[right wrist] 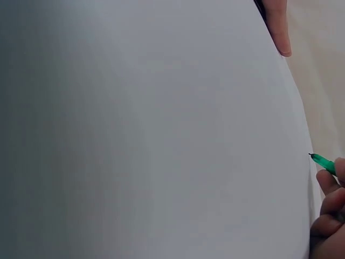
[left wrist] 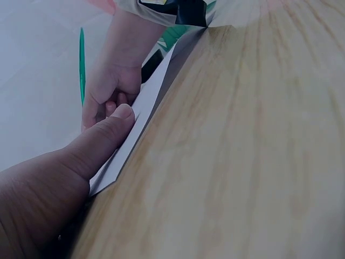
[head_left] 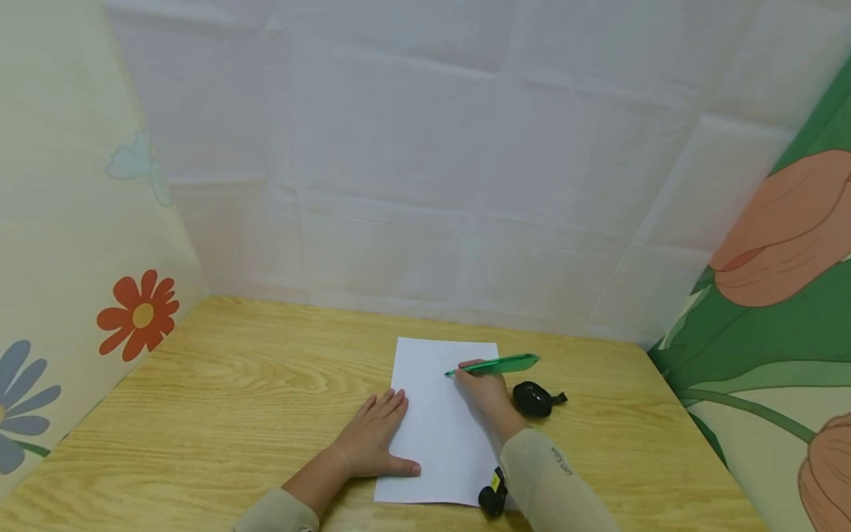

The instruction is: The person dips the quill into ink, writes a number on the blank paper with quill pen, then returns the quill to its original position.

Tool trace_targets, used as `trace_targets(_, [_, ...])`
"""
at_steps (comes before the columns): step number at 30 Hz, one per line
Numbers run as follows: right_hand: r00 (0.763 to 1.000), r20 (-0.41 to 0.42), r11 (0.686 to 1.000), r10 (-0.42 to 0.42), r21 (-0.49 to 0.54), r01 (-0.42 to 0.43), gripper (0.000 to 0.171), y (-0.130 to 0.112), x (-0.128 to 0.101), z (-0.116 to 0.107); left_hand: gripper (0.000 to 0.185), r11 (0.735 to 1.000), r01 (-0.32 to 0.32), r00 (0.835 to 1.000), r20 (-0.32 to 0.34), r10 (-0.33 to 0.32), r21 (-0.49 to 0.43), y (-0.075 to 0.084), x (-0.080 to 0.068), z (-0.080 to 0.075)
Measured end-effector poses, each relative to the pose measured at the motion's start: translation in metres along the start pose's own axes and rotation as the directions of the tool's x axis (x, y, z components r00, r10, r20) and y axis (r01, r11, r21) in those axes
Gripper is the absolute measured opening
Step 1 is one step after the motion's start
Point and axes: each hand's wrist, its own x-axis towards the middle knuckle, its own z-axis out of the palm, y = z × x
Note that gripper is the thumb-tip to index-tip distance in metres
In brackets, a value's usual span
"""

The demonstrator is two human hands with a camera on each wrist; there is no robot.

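Observation:
A blank white sheet of paper (head_left: 439, 443) lies upright on the wooden table in the head view. My left hand (head_left: 374, 437) rests flat over its left edge, fingers spread and thumb (left wrist: 110, 129) pressing near the lower edge. Over the upper part of the sheet, my right hand (head_left: 484, 391) pinches a green pen (head_left: 501, 364) with a leaf-shaped upper end, leaning right. The pen's dark tip points down-left, close over the paper. In the right wrist view the sheet fills most of the frame, with the pen's tip (right wrist: 315, 156) at the right.
A black rounded object with a short strap (head_left: 533, 400) is on the table right of my right wrist. Another small black object with a yellow label (head_left: 493, 495) sits by the right sleeve. A white sheet backdrop (head_left: 399, 148) and flower-patterned side walls surround the wooden table (head_left: 233, 414).

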Motion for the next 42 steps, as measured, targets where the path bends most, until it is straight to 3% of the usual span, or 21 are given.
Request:
trace_targets(27, [1.0,0.03,1.0,0.008,0.005,-0.008,0.02,-0.0062,-0.0027,0.0001,0.115,1.0,0.013,1.0,0.017,-0.013,0.008,0.0015,0.0021,-0.0038])
trace_targets(42, [0.998,0.045,0.999,-0.039,0.0,0.039,0.022,-0.0068,-0.0031,0.0017,0.115,1.0,0.01,1.0,0.011,-0.01,0.016,0.0003,0.0036,-0.0037])
